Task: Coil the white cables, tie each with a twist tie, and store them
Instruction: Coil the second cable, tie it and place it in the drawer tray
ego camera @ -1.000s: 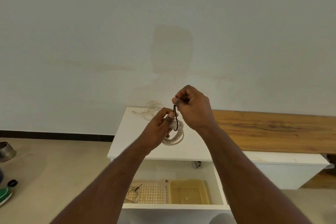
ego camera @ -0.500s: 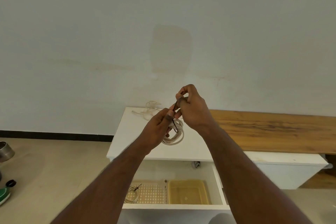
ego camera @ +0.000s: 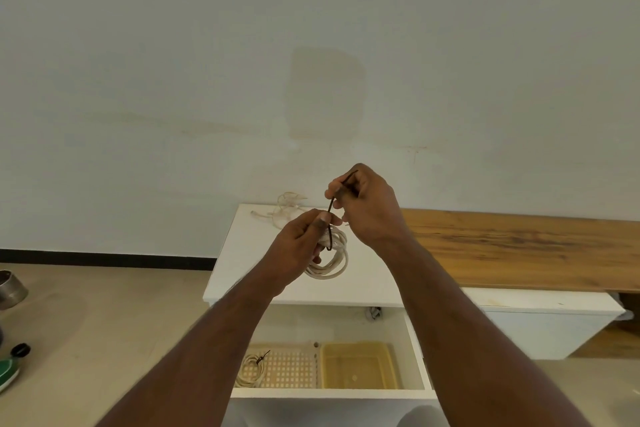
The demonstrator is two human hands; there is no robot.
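My left hand (ego camera: pixel 299 244) grips a coiled white cable (ego camera: pixel 330 265) above the white cabinet top (ego camera: pixel 242 253). A dark twist tie (ego camera: pixel 330 218) runs from the coil up to my right hand (ego camera: pixel 367 206), which pinches its upper end between thumb and fingers. The tie loops round the coil just below my left thumb. A loose, tangled white cable (ego camera: pixel 285 208) lies at the back of the cabinet top. In the open drawer (ego camera: pixel 329 392) a tied coil (ego camera: pixel 251 371) sits in a perforated tray (ego camera: pixel 287 369).
A yellowish plastic bin (ego camera: pixel 358 366) sits beside the tray in the drawer. A wooden bench top (ego camera: pixel 519 250) extends to the right. On the floor at the left stand a metal pot (ego camera: pixel 10 289) and a green bottle with a black cap (ego camera: pixel 12 366).
My right hand has turned and lifted slightly, drawing the twist tie's end upward. The left hand keeps the coil in about the same place.
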